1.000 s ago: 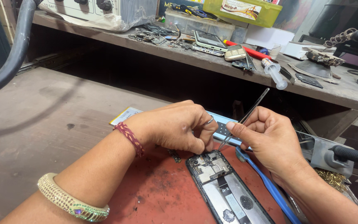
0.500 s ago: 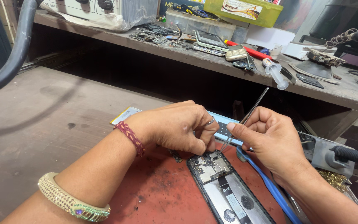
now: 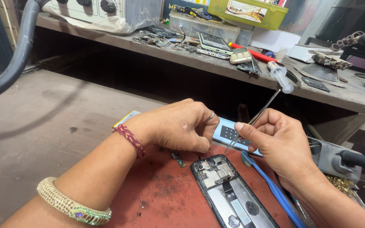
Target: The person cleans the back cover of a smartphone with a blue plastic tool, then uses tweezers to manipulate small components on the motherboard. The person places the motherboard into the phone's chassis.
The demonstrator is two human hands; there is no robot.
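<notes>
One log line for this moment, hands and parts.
left hand: curled over small part, above opened phone | right hand: pinching tweezers, tips by left fingers | blue brush beside phone | red mat

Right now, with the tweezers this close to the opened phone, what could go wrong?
The tweezers in the right hand point down just above the opened phone; a slip could scratch its exposed board. The left hand hides whatever it pinches, so a tiny piece might drop unseen onto the red mat. A small loose part beside the phone could get brushed away.
</notes>
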